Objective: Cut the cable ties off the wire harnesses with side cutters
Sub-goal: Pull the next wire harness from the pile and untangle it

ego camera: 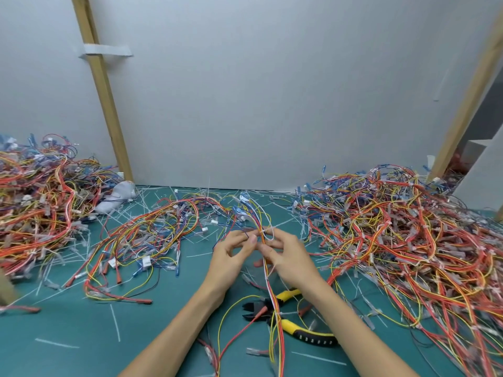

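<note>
A wire harness (273, 297) of red, yellow and white wires runs from the near edge up between both hands over the green mat. My left hand (231, 253) pinches the bundle near its upper part. My right hand (285, 253) pinches the same bundle at a white cable tie (268, 232) looped around it. The side cutters (292, 319), with yellow and black handles and dark jaws, lie on the mat under the harness, below my right wrist. Neither hand touches them.
Large piles of harnesses lie at the left (35, 202), centre-left (152, 235) and right (408, 240). Cut white tie pieces (115, 322) litter the green mat (81, 336). A white cloth (119, 195) lies by the back wall. Wooden posts (106, 104) lean on the wall.
</note>
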